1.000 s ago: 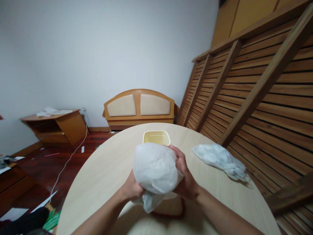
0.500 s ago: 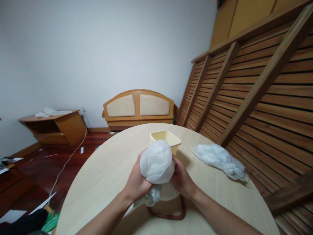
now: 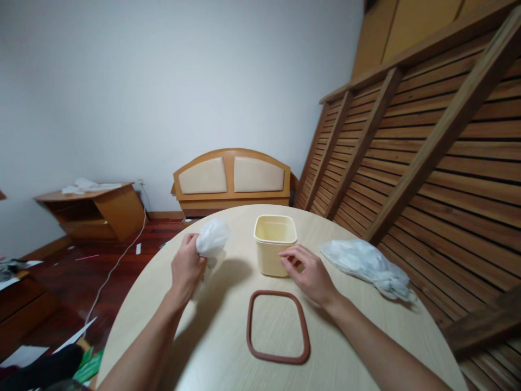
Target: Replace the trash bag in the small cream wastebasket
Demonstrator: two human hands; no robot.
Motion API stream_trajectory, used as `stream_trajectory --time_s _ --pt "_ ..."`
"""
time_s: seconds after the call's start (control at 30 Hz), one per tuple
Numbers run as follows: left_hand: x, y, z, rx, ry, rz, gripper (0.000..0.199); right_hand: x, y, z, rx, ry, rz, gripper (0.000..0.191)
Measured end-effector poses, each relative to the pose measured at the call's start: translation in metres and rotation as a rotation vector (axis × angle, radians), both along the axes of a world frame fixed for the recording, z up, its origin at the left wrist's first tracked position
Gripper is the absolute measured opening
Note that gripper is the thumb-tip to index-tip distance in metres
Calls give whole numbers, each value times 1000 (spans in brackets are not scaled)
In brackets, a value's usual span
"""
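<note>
My left hand is closed round a bunched white plastic bag, held above the left part of the table; the bag's puffed end sticks out past my fingers. A cream-yellow bin stands upright at the middle of the table. Just in front of its right side is my right hand, its fingers loosely bent with nothing seen in them; whether it touches the bin I cannot tell. Nearer to me, a reddish-brown rounded-square ring lies flat on the tabletop.
On the right of the round table lies another knotted white plastic bag. A slatted wooden frame leans along the right. Behind stand a padded headboard and, at left, a low cabinet.
Both hands were together on the bag in front of the bin. My left hand has carried the bag to the left; my right hand has let go and is beside the bin. The ring is uncovered.
</note>
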State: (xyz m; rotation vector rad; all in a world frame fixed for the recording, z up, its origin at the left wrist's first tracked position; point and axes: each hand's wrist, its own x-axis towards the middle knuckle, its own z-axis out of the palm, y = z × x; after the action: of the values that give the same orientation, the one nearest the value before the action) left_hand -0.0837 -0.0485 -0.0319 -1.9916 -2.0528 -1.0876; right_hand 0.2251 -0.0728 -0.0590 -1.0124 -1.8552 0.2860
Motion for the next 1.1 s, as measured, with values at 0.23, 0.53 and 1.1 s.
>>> stream_trajectory --time_s 0.23,0.53,1.1 --pt "-26 14 -21 -382 352 239 58 3 12 -16 -78 -113 -62 18" --pt "-22 31 -51 -271 330 19 55 52 33 -18 -182 -437 -463 23" --pt "25 10 -34 137 94 -249 39 104 33 -8 -672 -654 -866 69"
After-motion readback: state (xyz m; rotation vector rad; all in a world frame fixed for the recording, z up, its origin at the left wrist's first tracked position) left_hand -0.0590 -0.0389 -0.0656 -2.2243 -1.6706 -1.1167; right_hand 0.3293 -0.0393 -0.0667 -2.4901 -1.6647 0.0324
